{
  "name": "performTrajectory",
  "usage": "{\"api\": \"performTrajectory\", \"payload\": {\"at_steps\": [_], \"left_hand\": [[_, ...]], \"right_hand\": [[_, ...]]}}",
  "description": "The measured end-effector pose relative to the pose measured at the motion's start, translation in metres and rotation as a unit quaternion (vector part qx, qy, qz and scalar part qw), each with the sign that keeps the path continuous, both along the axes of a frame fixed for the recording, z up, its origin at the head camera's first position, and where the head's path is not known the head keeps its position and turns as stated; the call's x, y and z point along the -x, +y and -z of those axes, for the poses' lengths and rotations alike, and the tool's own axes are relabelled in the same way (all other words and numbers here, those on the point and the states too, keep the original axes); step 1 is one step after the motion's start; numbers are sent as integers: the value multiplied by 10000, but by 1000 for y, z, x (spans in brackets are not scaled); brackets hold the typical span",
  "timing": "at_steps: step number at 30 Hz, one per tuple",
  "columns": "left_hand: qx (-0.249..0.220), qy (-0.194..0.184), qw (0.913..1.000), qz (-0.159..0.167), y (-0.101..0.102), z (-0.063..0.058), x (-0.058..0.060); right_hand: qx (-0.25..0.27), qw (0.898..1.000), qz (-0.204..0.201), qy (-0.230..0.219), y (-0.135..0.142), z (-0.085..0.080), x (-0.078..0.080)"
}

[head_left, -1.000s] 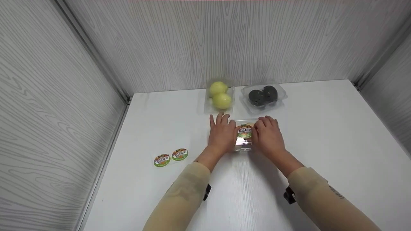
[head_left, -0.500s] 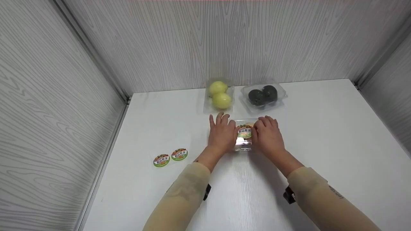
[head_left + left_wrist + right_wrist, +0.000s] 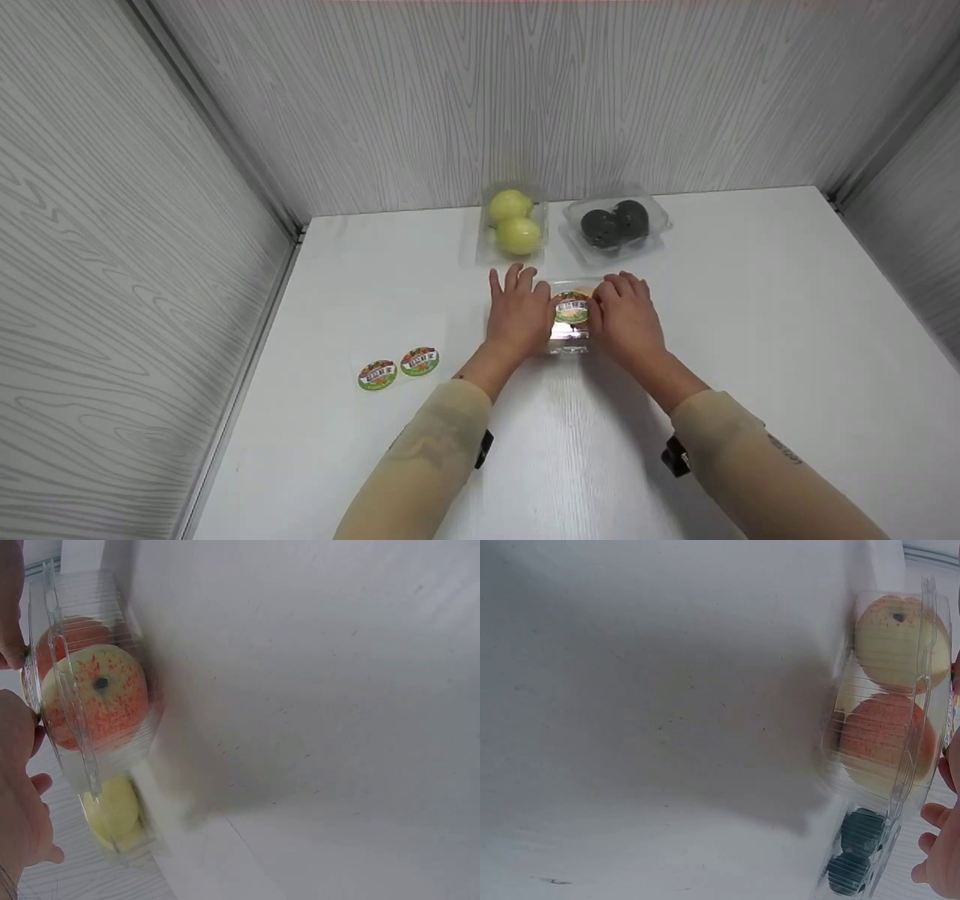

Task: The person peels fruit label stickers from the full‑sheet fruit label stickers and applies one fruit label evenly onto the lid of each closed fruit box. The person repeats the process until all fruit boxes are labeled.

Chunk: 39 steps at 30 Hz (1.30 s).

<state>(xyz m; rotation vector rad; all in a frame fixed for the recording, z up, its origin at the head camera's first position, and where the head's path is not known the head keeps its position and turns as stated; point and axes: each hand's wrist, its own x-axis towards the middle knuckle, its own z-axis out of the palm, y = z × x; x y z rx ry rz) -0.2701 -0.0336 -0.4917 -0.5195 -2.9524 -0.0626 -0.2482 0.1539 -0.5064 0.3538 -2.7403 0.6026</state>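
A round fruit sticker lies at the lid of a clear plastic clamshell box. My left hand pinches the sticker's left edge with thumb and index finger, its other fingers spread. On the opposite edge my right hand pinches too, its fingers bent. Inside the box, the left wrist view shows a red-and-yellow apple with another behind it. The right wrist view shows a pale apple and a redder one. Whether the sticker's whole underside touches the lid is hidden.
Two more round stickers lie on backing at the left of the white table. Behind the hands stand a clear box of yellow-green fruits and a clear box of dark round fruits. Wood-grain panels enclose the table.
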Motion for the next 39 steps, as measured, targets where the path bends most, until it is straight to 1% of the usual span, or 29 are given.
{"api": "performTrajectory", "payload": {"at_steps": [5,13,18,25,28,33,39], "left_hand": [[0,6,10000,-15,-1,0,1],[60,-66,10000,-38,1,-1,1],[24,-40,10000,-24,1,0,1],[55,110,9999,12,0,0,0],[38,133,9999,5,-1,0,0],[53,94,9999,-25,0,0,1],[125,42,9999,-65,1,-2,0]], "right_hand": [[2,10000,-7,44,0,0,0],[-60,9999,71,-117,0,1,1],[-74,9997,119,-181,-1,1,1],[5,10000,18,-9,-1,2,1],[13,10000,16,-23,-1,1,2],[-70,9999,51,-113,-1,0,2],[-109,9999,61,-114,0,-1,1]]}}
